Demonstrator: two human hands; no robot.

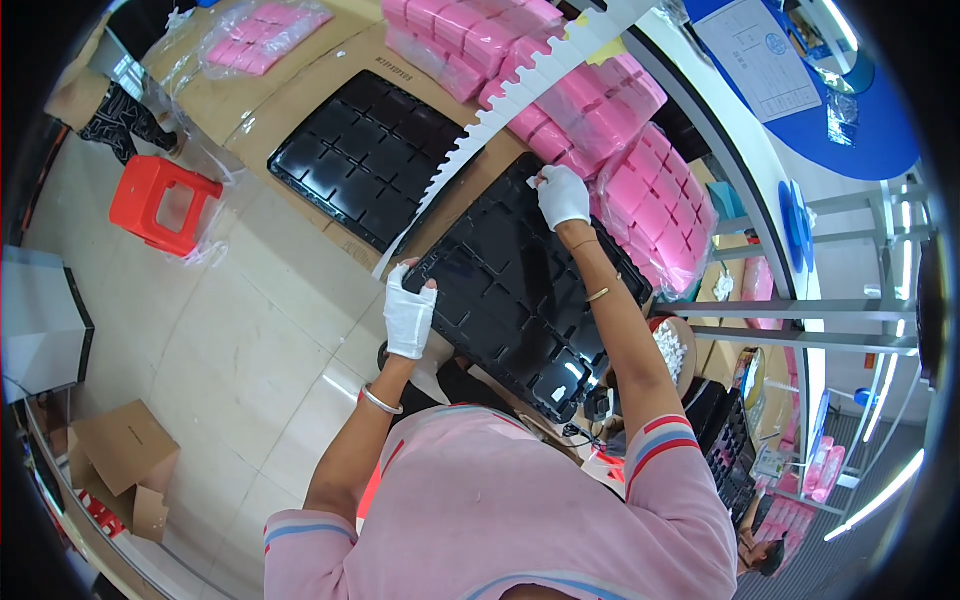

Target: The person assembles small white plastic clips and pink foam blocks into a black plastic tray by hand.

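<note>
Basically, black compartment tray (520, 300) is held tilted over the cardboard-covered bench (250, 110), one hand at each end. Left hand (408, 318), white-gloved, fingers curled closed around the near-left edge. Right hand (563, 195) pinches the far edge, beside the bagged pink blocks (655, 215). Best kept level, grip even both ends, clear of the white toothed strip (520, 90). Second black tray (370, 150) lies flat further left.
</note>
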